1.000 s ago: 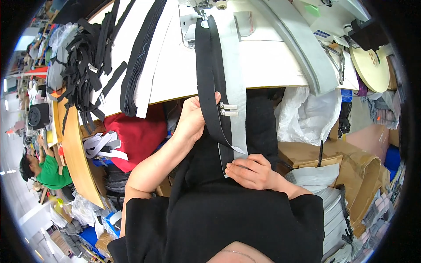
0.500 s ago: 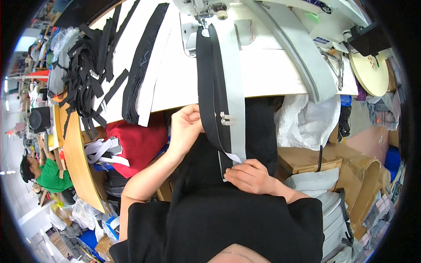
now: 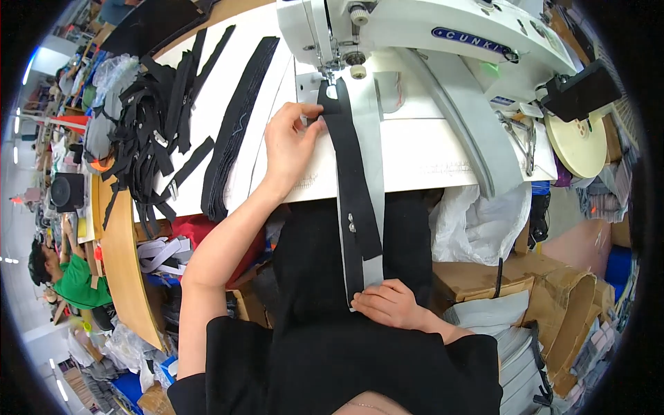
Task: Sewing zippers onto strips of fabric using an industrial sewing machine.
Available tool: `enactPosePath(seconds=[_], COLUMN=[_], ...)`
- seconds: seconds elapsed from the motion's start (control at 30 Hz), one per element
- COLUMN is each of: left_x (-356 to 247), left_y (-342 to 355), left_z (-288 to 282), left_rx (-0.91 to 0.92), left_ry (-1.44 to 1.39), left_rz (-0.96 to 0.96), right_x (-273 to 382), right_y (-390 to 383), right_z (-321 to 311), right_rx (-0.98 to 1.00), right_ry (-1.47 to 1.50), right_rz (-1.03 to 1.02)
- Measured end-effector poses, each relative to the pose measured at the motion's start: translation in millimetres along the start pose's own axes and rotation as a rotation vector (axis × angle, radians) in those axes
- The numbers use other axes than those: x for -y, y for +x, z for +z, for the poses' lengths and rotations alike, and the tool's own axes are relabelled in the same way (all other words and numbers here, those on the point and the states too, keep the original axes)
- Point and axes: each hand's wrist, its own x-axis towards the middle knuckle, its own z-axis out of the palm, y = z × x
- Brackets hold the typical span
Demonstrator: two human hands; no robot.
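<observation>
My left hand pinches the edge of a black fabric strip between thumb and fingertips, just in front of the sewing machine's presser foot. This strip lies over a black zipper, whose metal slider shows at its edge. Beneath both runs a long grey fabric strip, reaching from under the machine over the table edge towards me. Close to my body, my right hand is closed on the near end of the grey strip and zipper. Its fingertips lie on top.
The white sewing machine spans the back of the white table. Left lie a stack of black strips and a tangled heap of zippers. A grey folded strip lies right. Below stand a plastic bag and cardboard box.
My left hand has moved up and away from me to near the presser foot. The black strip now lies flatter over the zipper. My right hand remains at the near end, and the view has shifted.
</observation>
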Motion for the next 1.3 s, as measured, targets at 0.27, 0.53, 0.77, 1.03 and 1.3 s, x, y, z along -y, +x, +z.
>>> enactPosePath(seconds=[0.27, 0.53, 0.77, 1.03, 1.3], left_x=[5, 7, 13, 14, 3], left_y=[-12, 0, 0, -4, -1], left_z=[-6, 8, 0, 1, 5], left_rx=[0.115, -0.003, 0.092, 0.140, 0.241], left_ry=[-0.070, -0.047, 0.081, -0.021, 0.206], left_rz=[0.044, 0.204, 0.231, 0.150, 0.283], right_x=[-3, -6, -9, -14, -19], right_y=[-3, 0, 1, 2, 5], right_z=[7, 7, 12, 16, 20], right_rx=[0.003, 0.022, 0.036, 0.074, 0.096], right_ry=[0.045, 0.064, 0.096, 0.144, 0.169], right_rz=[0.020, 0.032, 0.061, 0.078, 0.083])
